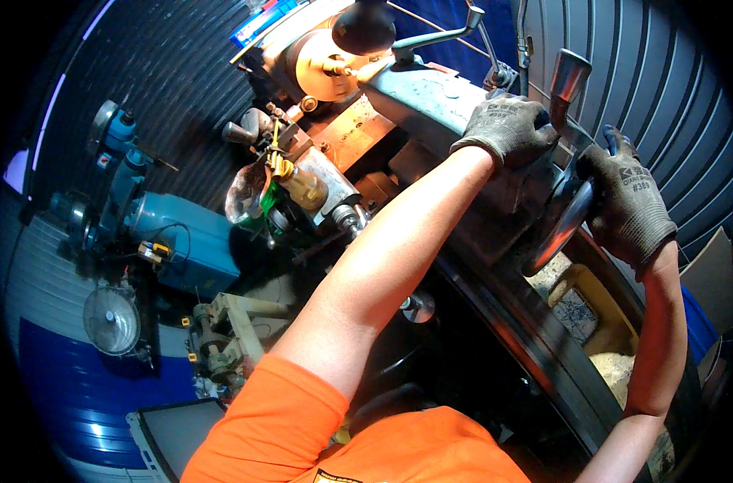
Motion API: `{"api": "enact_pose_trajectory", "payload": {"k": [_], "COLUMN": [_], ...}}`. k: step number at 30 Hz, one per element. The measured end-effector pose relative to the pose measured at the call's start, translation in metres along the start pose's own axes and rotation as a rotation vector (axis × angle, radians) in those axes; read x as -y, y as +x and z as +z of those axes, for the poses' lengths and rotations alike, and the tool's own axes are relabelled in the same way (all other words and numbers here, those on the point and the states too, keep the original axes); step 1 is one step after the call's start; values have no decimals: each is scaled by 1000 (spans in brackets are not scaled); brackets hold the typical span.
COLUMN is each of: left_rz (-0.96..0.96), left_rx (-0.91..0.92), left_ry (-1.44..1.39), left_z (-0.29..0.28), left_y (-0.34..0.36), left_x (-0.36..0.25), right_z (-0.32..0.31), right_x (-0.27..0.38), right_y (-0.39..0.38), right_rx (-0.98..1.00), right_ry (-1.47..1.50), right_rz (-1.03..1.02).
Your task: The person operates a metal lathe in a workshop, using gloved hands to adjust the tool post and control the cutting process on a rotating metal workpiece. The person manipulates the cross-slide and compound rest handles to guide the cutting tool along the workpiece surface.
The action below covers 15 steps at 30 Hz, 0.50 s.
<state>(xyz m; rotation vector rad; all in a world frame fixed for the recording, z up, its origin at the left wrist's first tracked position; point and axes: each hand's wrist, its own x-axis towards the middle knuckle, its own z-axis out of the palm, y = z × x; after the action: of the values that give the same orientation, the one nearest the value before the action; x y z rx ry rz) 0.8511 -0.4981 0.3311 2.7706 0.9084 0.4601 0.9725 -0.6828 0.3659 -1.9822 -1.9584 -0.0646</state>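
Both my hands wear grey knit work gloves and are at the handwheel (561, 229) on the end of a lathe's tailstock (431, 98). My left hand (507, 129) is curled at the wheel's upper side, close to the base of its crank handle (570, 76); its fingertips are partly hidden. On the wheel's right side, my right hand (630, 197) wraps the rim, with one finger pointing up. Beyond the tailstock, a round metal face (322, 68) glows under the work lamp (364, 26). A lever (443, 38) rises from the tailstock top.
Left of my left forearm stands the tool carriage (306, 181), with a yellowish brush-like piece on it. A teal machine (185, 241) and a round fan (111, 320) are farther left. Dark bed rails (535, 346) run below my hands, beside a yellow bin (596, 302). Corrugated wall (648, 72) at right.
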Motion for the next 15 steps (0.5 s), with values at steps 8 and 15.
{"api": "enact_pose_trajectory", "payload": {"k": [8,15], "left_rz": [17,-24], "left_rx": [-21,5], "left_ry": [13,21], "left_z": [5,1], "left_y": [3,-1], "left_x": [1,5], "right_z": [-6,0], "right_x": [-1,-3], "right_y": [-1,4], "right_rx": [17,27], "right_ry": [-8,20], "right_rz": [17,19]}}
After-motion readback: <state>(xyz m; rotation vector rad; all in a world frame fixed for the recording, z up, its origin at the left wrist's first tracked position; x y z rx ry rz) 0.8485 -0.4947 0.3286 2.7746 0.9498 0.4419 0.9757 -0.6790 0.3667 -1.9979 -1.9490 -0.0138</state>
